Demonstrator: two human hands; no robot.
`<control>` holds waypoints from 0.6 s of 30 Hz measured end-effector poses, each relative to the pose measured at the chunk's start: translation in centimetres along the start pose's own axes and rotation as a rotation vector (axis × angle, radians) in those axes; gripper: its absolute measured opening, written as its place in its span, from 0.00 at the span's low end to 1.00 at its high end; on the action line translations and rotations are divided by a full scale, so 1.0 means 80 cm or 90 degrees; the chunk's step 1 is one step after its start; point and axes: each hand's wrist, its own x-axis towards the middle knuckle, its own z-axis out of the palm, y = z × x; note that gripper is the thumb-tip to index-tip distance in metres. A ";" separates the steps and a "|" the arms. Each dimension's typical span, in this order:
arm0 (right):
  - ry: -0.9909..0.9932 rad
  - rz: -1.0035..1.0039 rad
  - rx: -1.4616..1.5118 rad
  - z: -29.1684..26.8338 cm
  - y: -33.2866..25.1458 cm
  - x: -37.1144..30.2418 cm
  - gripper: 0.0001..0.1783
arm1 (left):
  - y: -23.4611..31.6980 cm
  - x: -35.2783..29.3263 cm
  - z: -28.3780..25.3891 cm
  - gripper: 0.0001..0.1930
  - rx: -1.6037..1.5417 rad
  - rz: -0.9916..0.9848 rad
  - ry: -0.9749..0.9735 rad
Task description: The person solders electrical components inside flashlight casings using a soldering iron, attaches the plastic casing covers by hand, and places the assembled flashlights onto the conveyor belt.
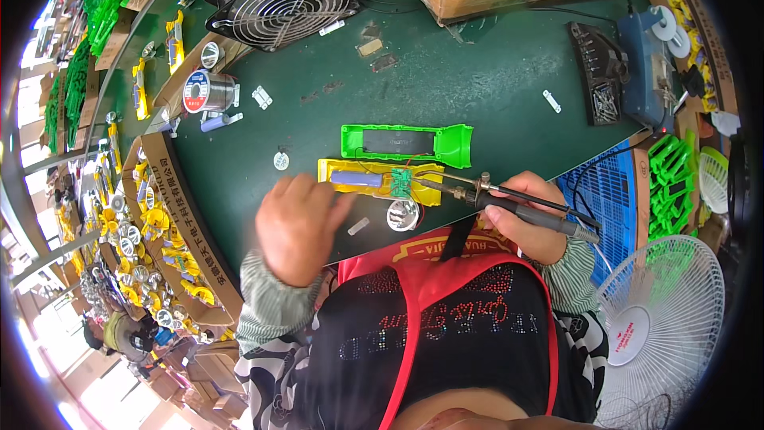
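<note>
- Head view: right hand [532, 219] clamped on a soldering iron [557, 224], tip near the circuit board [400, 183] in the yellow casing [432, 193] on the table [493, 103].
- Left hand [294, 227] blurred beside the casing; cannot tell its grip.
- Probably best: steady casing, brief heat.

A red apron [422, 280] with yellow print is worn over a black top [485, 370], which is decorated beside the apron's straps [411, 342] with glittering red and silver studded lettering [446, 320]. Outward from the apron, black-and-white patterned sleeves [267, 370] are seen, with striped grey-green cuffs [270, 306].
</note>
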 end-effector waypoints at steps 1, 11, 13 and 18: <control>-0.004 0.003 0.001 -0.001 0.000 0.000 0.10 | -0.008 -0.005 -0.003 0.09 -0.016 -0.053 -0.021; -0.008 -0.002 0.030 -0.004 -0.003 -0.001 0.09 | -0.010 0.012 0.036 0.07 -0.364 0.004 0.023; -0.010 0.013 0.037 -0.005 -0.006 -0.002 0.09 | 0.002 0.015 0.047 0.06 -0.356 -0.004 0.044; -0.037 0.031 0.044 -0.010 -0.010 0.000 0.09 | 0.008 0.021 0.053 0.04 -0.366 -0.001 -0.001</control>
